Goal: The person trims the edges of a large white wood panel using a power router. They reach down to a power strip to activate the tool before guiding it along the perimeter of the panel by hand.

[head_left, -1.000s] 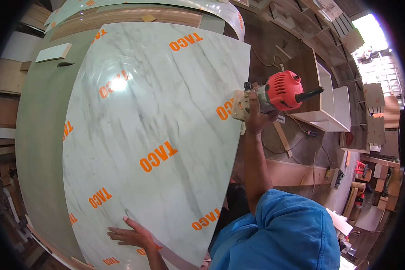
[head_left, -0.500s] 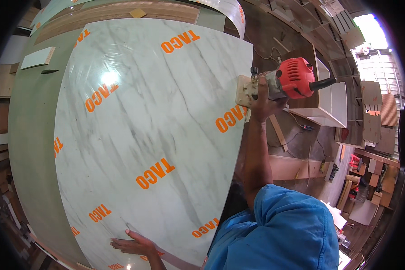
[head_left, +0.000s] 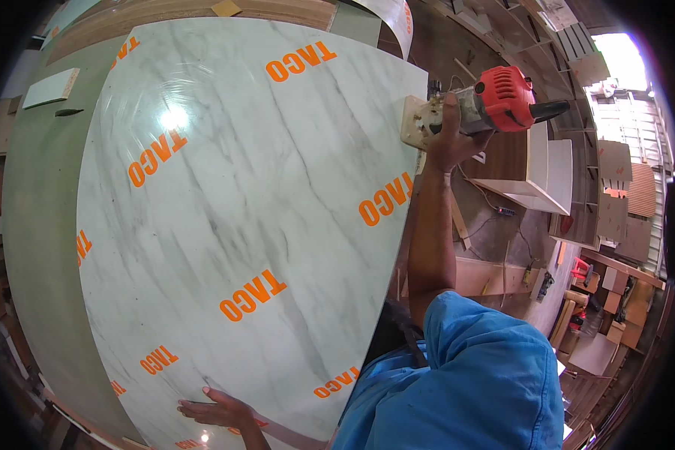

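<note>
A large marble-patterned sheet (head_left: pixel 240 210) with orange print lies on a green-grey board (head_left: pixel 37 225). My right hand (head_left: pixel 450 135), arm stretched forward, is closed around a red trim router (head_left: pixel 506 97) with a black cord end pointing right. The router's pale square base (head_left: pixel 414 124) is at the sheet's upper right edge. My left hand (head_left: pixel 217 409) rests on the sheet near its lower left, palm down with fingers stretched.
A curved clear-film strip and wood planks (head_left: pixel 172 22) lie at the top. An open cabinet box (head_left: pixel 547 180) stands right of the sheet, among cables and offcuts on the floor. Stacked boards (head_left: pixel 626 315) fill the far right.
My right hand and the router have moved forward along the sheet's right edge, higher in the picture. My left hand stays on the sheet, slightly lower in view.
</note>
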`<state>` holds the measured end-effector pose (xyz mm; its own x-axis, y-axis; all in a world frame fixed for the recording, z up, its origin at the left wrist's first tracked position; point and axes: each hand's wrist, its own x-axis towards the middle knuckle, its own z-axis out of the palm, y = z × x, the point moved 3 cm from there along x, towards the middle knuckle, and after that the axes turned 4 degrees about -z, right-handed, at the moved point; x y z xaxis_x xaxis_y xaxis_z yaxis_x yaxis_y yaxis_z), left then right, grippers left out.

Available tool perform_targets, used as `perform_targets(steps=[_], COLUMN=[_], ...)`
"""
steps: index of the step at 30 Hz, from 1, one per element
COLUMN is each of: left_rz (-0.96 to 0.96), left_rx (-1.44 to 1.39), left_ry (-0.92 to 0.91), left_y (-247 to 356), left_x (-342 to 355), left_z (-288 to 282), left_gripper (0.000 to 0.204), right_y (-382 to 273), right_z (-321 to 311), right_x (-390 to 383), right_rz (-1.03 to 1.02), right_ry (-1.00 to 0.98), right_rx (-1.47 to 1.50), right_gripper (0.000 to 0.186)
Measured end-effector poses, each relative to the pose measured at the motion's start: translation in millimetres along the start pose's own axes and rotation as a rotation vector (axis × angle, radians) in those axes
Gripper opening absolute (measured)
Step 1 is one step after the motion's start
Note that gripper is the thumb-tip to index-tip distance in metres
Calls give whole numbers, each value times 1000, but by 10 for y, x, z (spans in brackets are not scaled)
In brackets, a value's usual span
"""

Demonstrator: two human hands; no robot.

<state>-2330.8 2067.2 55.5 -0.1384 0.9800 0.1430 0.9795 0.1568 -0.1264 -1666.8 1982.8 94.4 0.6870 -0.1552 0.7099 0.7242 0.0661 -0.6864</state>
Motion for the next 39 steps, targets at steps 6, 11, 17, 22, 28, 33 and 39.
perform_targets(steps=[6, 11, 17, 22, 28, 33, 39], left_rz=[9, -11, -67, -35, -98, -47, -43], left_rx=[16, 17, 24, 9, -24, -12, -37], left_ry=[17, -1, -48, -46, -87, -65, -57], left_y=[-31, -70, -4, -73, 30, -57, -62], left_x=[-5, -6, -17, -11, 0, -18, -15], left_z=[18, 49, 10, 37, -34, 22, 26], left_gripper=[71, 73, 76, 75, 75, 74, 77], right_y=[204, 291, 427, 513, 553, 638, 671], right_z=[26, 127, 223, 287, 336, 346, 383], right_x=[114, 233, 378, 459, 517, 566, 615], right_rz=[9, -66, -138, -145, -118, -99, -111], right_ry=[5, 17, 33, 38, 46, 21, 32], right_rx=[-7, -19, -1, 7, 49, 44, 13], right_gripper=[68, 61, 53, 56, 60, 65, 61])
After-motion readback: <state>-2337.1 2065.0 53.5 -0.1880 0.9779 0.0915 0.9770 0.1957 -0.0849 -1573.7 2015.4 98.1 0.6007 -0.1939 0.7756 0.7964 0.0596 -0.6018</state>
